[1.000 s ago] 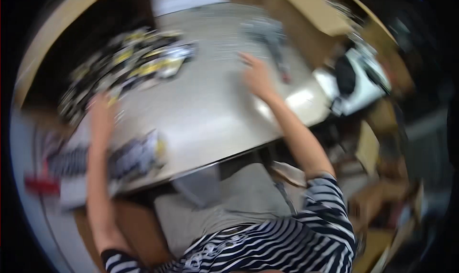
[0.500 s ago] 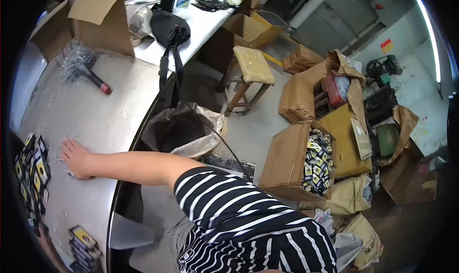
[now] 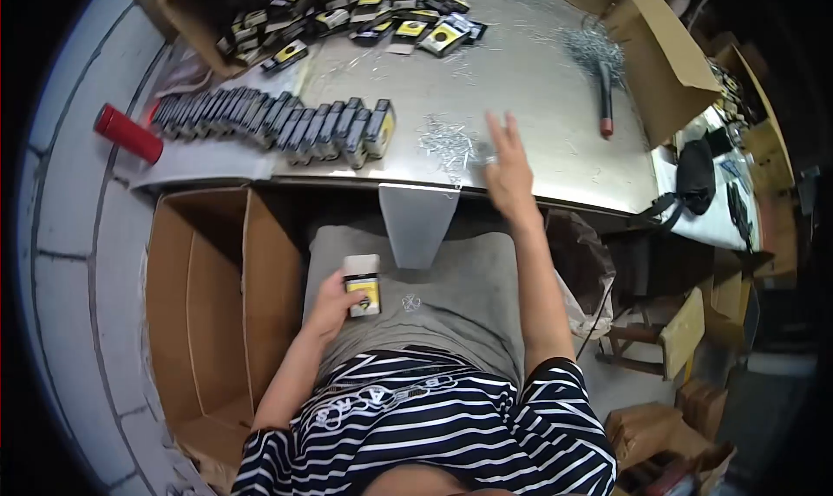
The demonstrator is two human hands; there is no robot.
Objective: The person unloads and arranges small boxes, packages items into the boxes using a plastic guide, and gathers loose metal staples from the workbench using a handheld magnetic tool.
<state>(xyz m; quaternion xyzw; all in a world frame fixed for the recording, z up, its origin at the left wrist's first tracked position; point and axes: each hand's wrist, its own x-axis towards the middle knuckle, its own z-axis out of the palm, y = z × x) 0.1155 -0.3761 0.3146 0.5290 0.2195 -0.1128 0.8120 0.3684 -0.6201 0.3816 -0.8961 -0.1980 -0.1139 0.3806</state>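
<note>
Over my lap, my left hand (image 3: 328,309) grips a small black-and-yellow carton (image 3: 362,289) with a pale top end, thumb across its front. My right hand (image 3: 509,173) is over the metal tabletop (image 3: 555,162) near its front edge, fingers stretched out and slightly blurred. Just left of it lies a loose heap of small silvery metal pieces (image 3: 446,143), too fine to name. Further left, a row of similar cartons (image 3: 325,134) stands on edge. At the back is a jumbled pile of more cartons (image 3: 369,14).
A grey chute-like flap (image 3: 419,223) hangs from the table edge. A larger heap of metal pieces (image 3: 590,49) and a dark red-tipped tool (image 3: 606,105) lie at right. A cardboard box (image 3: 200,296) stands at my left, a red cylinder (image 3: 128,134) beyond it.
My view has swung from the right side of the room to straight over the table and my lap. My left hand with the carton has come into view. The metal heap now shows beside my right hand.
</note>
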